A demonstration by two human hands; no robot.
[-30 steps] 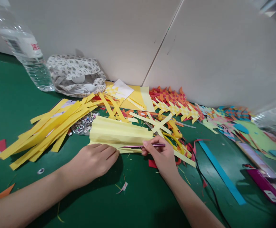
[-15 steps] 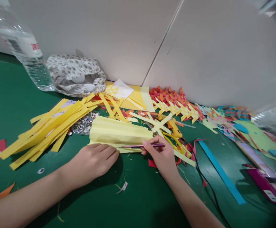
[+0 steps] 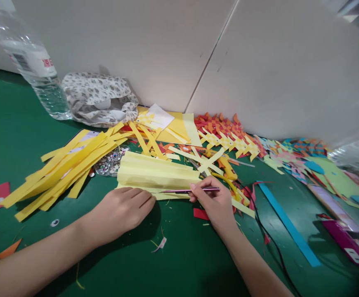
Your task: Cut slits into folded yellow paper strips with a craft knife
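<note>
A pale yellow paper sheet (image 3: 157, 175) with lengthwise folds lies before me, a narrow strip along its near edge. At its lower left corner my left hand (image 3: 128, 208) is closed, fingers together, pressing the paper down; the fingertips are partly hidden. My right hand (image 3: 212, 202) pinches a slim purple pointed tool (image 3: 179, 191) like a pen; its exact kind is unclear. The tool lies nearly level over the near edge, its thin tip pointing left toward my left hand.
Yellow paper strips (image 3: 71, 169) lie left, over a bag of googly eyes (image 3: 108, 161). A water bottle (image 3: 34, 70) and floral cloth bag (image 3: 100, 97) stand behind. A yellow glue gun (image 3: 225, 167), black cord (image 3: 266, 233), blue strip (image 3: 287, 222) and woven paper fish (image 3: 219, 123) are rightward.
My right hand has slid to the right along the paper's near edge, taking the purple tool with it. My left hand stays on the paper's lower left corner.
</note>
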